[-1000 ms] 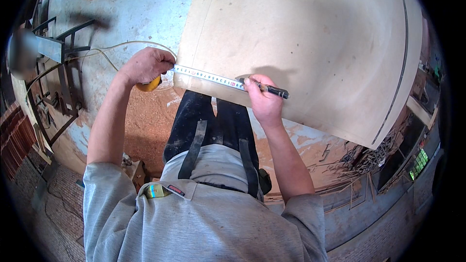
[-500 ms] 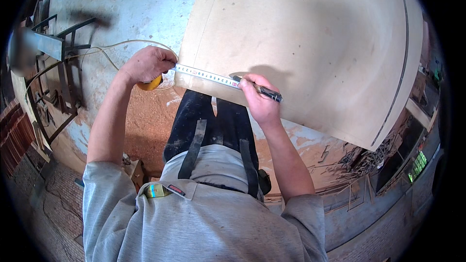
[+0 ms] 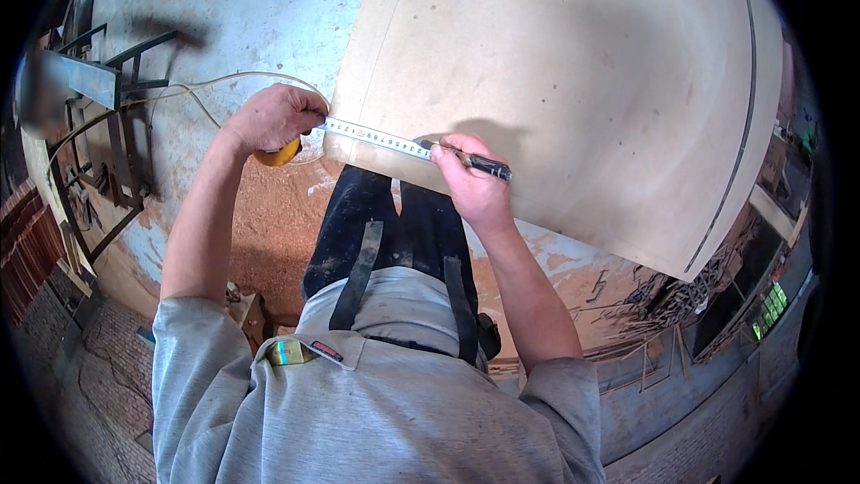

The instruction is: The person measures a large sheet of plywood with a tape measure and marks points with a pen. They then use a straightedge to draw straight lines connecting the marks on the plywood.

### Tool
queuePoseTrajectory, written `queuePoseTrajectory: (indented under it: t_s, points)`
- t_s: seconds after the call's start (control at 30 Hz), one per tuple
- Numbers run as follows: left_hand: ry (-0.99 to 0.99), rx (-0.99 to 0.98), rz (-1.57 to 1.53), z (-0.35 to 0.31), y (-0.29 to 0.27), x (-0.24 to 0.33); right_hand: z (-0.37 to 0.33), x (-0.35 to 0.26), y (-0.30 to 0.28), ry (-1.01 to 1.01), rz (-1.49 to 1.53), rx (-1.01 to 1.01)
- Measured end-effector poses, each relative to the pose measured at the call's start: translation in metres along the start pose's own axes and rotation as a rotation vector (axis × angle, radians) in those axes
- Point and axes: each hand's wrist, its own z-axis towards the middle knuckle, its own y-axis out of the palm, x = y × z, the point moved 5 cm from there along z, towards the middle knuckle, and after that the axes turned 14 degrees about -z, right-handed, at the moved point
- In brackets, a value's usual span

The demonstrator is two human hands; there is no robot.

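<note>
A large pale board (image 3: 555,81) lies in front of me, with a dark line along its right side and a faint line near its left edge. My left hand (image 3: 279,118) is closed at the board's left edge around a tape measure with a yellow case (image 3: 279,154). Its white blade (image 3: 376,137) stretches rightward over the near part of the board. My right hand (image 3: 475,181) grips a dark marker (image 3: 486,165), tip pointing left at the blade. The thumb and fingers of that hand meet the blade's right end and hide it.
A pale hose (image 3: 242,77) curves past my left hand. Dark metal frames (image 3: 121,125) stand at the left. Reddish sawdust-like dirt (image 3: 269,233) covers the floor beside my legs. Scrap metal pieces (image 3: 672,291) are heaped beyond the board's near right corner.
My right hand has shifted slightly left along the tape blade, bringing the marker with it. My left hand and the board look unmoved.
</note>
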Motion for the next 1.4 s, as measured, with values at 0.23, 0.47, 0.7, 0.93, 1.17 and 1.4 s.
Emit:
queuePoseTrajectory:
  t_s: [0.23, 0.47, 0.7, 0.93, 1.17, 1.4]
  points:
    - [0.038, 0.015, -0.008, -0.0016, -0.0001, 0.0027, 0.0001, 0.0003, 0.0018, -0.043, -0.014, 0.023]
    - [0.031, 0.011, -0.017, 0.0004, 0.0006, -0.0009, 0.0005, 0.002, 0.0031, -0.057, -0.022, 0.022]
    - [0.039, 0.015, -0.004, 0.0004, 0.0007, -0.0001, 0.0, -0.0008, 0.0018, -0.054, -0.032, 0.013]
    - [0.004, -0.016, 0.005, -0.0005, -0.0002, 0.0017, -0.0003, 0.0021, 0.0033, -0.053, -0.023, 0.021]
    - [-0.009, -0.005, 0.01, -0.0021, -0.0002, 0.0035, -0.0008, 0.0022, 0.0038, -0.073, -0.038, 0.033]
    - [-0.003, -0.005, 0.004, -0.0004, 0.0001, 0.0, -0.0014, 0.0015, 0.0038, -0.085, -0.035, 0.05]
